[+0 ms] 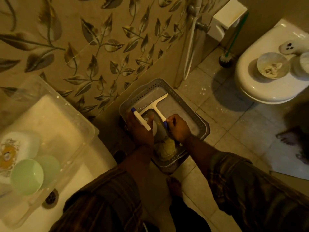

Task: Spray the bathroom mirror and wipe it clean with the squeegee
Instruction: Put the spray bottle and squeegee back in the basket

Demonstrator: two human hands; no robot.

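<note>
Bathroom floor is carrying a gray basket (184, 104); right hand (178, 127) is closing its grip on the squeegee (156, 107) handle inside. Left hand (139, 127) is holding a second white tool (140, 118). Best lifting straight up, clearing the rim.

Home bathroom. White toilet (260, 84) stood well right of fingers (172, 119), lid shut, bowl (272, 66) on it. Toilet brush (225, 59) and cistern (229, 14) beyond fingers, up right. Sink (93, 173) with drain (51, 198) lay left of fingers. Leaf-patterned wall tiles (93, 47) rose beyond them; floor tiles (234, 131) spread below. Hose (190, 47) hung on wall.
</note>
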